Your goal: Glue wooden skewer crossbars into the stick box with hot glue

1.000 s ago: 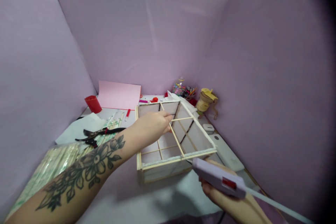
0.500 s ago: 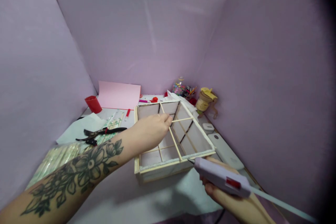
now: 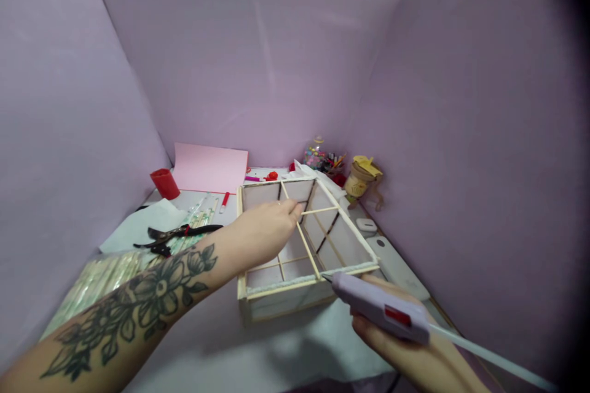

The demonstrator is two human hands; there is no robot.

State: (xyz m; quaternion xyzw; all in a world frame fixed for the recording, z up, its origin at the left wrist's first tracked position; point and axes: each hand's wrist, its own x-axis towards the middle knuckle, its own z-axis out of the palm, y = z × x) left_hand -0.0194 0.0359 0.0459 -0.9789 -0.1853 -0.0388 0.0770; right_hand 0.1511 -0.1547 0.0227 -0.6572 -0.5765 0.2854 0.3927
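Observation:
An open box [image 3: 295, 296] with pale wooden edges stands in the middle of the table, thin wooden sticks crossing its top. My left hand [image 3: 265, 230], on a tattooed forearm, reaches over it and pinches the long stick [image 3: 308, 250] that runs front to back. My right hand [image 3: 396, 344] grips a lilac glue gun [image 3: 378, 307] with a red switch. Its nozzle sits at the box's front edge, close to the near end of that stick. A glue stick pokes out behind the gun toward the lower right.
Black pliers [image 3: 177, 234] lie on white paper left of the box, beside a bundle of wrapped sticks [image 3: 99, 279]. A red cup [image 3: 164, 183], pink card [image 3: 209, 167], red marker [image 3: 224, 201], bead jar [image 3: 315, 153] and a tan holder [image 3: 362, 179] stand at the back. Lilac walls enclose the table.
The glue gun has shifted left, bringing its nozzle to the box's front edge by the stick's end. My left hand keeps its pinch on the stick.

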